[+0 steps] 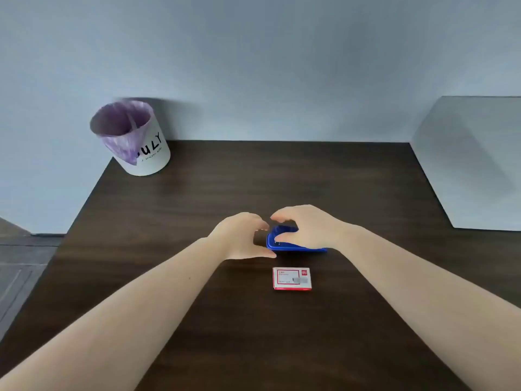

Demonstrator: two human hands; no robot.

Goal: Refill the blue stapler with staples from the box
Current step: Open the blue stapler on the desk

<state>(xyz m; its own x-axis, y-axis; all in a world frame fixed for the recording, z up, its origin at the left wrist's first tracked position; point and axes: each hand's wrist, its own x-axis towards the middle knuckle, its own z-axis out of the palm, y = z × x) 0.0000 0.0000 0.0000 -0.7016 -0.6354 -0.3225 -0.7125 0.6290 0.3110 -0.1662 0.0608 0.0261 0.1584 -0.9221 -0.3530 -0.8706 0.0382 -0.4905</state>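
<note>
The blue stapler [284, 245] lies flat on the dark wooden table [197, 198], near its middle. My right hand [306, 228] rests over the stapler's top, thumb and fingers curled around it and hiding most of its body. My left hand [242, 235] sits just left of the stapler's front end, fingers curved and apart, thumb close to the stapler's tip; I cannot tell whether it touches. The staple box [292, 278], small, white with red edges, lies closed on the table just in front of the stapler, apart from both hands.
A white cylindrical bin [132, 139] with a purple liner stands at the table's far left corner. A pale wall runs behind the table, and a white panel [473, 165] stands along the right edge. The floor drops away at the left.
</note>
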